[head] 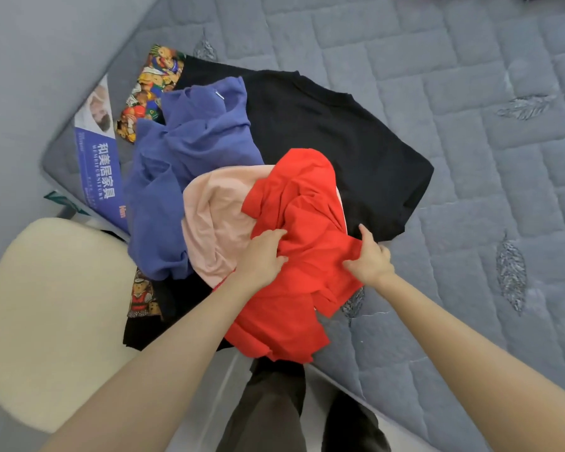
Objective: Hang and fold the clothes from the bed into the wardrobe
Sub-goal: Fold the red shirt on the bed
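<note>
Head view is looking down at a pile of clothes lying near the corner of the grey bed [470, 93]. You are holding the red top [304, 207], which is sitting on the pile at the side nearest you. Your left hand [261, 256] is curling its fingers into the red cloth and bunching it up, and the fingertips are hiding in the folds. Your right hand [371, 259] is gripping the red cloth too, with the thumb sticking up. It is hard to tell how its other fingers are sitting.

The bottom of the red top is hanging over the edge of the bed. A pink top [216, 223] is peeking out from under it, partly covered. A blue top [183, 151] is lying crumpled to the left, and a big black top [323, 125] is spreading out behind.

A bear cloth [147, 89] is poking out at the far corner. Another bear bit is showing near the front, and you cannot tell if it is the same cloth. A fluffy cream chair [46, 321] is standing beside the bed, cut off by the picture's edge. Everything is looking a little blurry.
</note>
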